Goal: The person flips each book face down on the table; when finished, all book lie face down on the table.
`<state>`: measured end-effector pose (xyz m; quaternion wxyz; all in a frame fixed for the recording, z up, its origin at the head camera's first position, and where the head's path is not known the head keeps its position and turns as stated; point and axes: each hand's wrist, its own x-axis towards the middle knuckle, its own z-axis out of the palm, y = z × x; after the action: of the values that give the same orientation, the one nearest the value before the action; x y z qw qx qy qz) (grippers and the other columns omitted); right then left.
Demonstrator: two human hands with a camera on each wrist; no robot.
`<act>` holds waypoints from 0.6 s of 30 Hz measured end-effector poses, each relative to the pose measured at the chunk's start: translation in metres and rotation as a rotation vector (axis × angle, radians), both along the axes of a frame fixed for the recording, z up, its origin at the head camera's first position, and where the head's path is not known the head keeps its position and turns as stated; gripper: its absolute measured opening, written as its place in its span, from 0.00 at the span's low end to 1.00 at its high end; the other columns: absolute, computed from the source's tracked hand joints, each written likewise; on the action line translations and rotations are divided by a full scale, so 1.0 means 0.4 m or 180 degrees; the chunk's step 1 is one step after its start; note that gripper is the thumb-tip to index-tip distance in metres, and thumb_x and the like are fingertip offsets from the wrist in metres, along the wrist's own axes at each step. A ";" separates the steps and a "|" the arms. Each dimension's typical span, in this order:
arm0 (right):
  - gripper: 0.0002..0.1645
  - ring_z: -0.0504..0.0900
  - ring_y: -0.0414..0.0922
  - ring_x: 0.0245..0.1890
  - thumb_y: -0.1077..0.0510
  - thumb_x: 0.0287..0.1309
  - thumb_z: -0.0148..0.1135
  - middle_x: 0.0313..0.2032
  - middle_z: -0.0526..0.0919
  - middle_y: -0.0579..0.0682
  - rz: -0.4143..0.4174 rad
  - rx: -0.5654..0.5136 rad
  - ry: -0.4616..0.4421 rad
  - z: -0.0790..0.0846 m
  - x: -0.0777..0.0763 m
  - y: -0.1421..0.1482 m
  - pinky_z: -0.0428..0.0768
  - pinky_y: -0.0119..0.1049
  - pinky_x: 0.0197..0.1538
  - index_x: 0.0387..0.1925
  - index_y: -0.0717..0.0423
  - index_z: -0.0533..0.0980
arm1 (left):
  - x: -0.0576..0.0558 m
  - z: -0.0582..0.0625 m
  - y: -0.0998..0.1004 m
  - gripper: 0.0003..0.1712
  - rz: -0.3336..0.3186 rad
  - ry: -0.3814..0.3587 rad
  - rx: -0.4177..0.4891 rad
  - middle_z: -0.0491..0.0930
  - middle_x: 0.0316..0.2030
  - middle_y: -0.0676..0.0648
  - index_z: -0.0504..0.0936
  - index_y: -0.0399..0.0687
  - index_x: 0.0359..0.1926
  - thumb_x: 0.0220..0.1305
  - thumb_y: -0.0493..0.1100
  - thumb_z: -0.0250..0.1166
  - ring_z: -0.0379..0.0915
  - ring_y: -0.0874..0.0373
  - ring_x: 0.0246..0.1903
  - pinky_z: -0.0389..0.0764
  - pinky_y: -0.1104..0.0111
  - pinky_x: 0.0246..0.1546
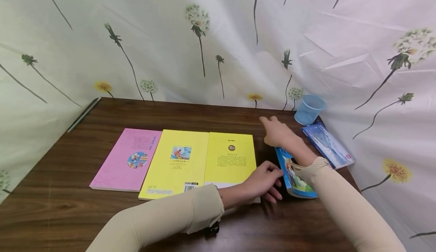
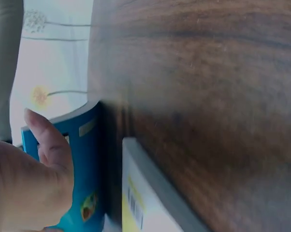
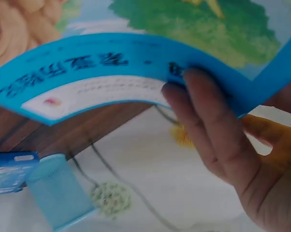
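Observation:
A blue picture-covered book [image 1: 293,176] is tilted up on its side on the brown table, with its cover curved in the right wrist view. My right hand [image 1: 281,133] grips the book's top corner. Fingers [image 3: 210,116] lie over the cover's edge, with the thumb at the far side. At the book's left edge, my left hand [image 1: 262,180] touches it with loosely bent fingers. In the left wrist view, a raised digit [image 2: 51,135] crosses the blue cover [image 2: 87,159]. Part of the contact is hidden.
Left of the hands, two yellow books [image 1: 177,168] [image 1: 229,161] and a pink book [image 1: 126,161] lie side by side. A light blue cup [image 1: 310,110] stands at the back right beside a blue-and-white booklet [image 1: 328,144]. A patterned curtain [image 1: 153,36] borders the table.

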<state>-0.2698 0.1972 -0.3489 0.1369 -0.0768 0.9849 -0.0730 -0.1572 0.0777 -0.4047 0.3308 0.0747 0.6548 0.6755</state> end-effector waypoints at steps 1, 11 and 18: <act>0.43 0.79 0.60 0.41 0.66 0.64 0.54 0.71 0.57 0.72 -0.0011 -0.0076 0.0015 0.011 0.002 0.013 0.77 0.47 0.38 0.77 0.58 0.52 | -0.006 0.002 -0.005 0.14 -0.0010 0.0002 0.0040 0.79 0.36 0.42 0.71 0.49 0.51 0.74 0.52 0.56 0.80 0.57 0.19 0.83 0.65 0.19; 0.46 0.65 0.51 0.27 0.72 0.55 0.46 0.56 0.72 0.71 0.0059 -0.0751 0.0127 0.079 0.010 0.108 0.64 0.38 0.27 0.77 0.62 0.50 | -0.056 0.005 -0.038 0.18 -0.0078 -0.0037 -0.0269 0.80 0.48 0.37 0.72 0.43 0.57 0.75 0.49 0.53 0.85 0.49 0.38 0.88 0.57 0.37; 0.52 0.55 0.42 0.15 0.74 0.48 0.47 0.23 0.68 0.52 -0.0105 -0.1264 0.0054 0.100 0.004 0.149 0.62 0.36 0.23 0.78 0.61 0.48 | -0.062 0.002 -0.039 0.29 -0.0133 -0.0268 -0.0329 0.75 0.55 0.35 0.65 0.41 0.69 0.74 0.50 0.54 0.79 0.42 0.51 0.87 0.51 0.43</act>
<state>-0.2683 0.2569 -0.3090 0.1095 -0.0867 0.9534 -0.2674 -0.1820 0.0619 -0.4040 0.3755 0.0426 0.6725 0.6363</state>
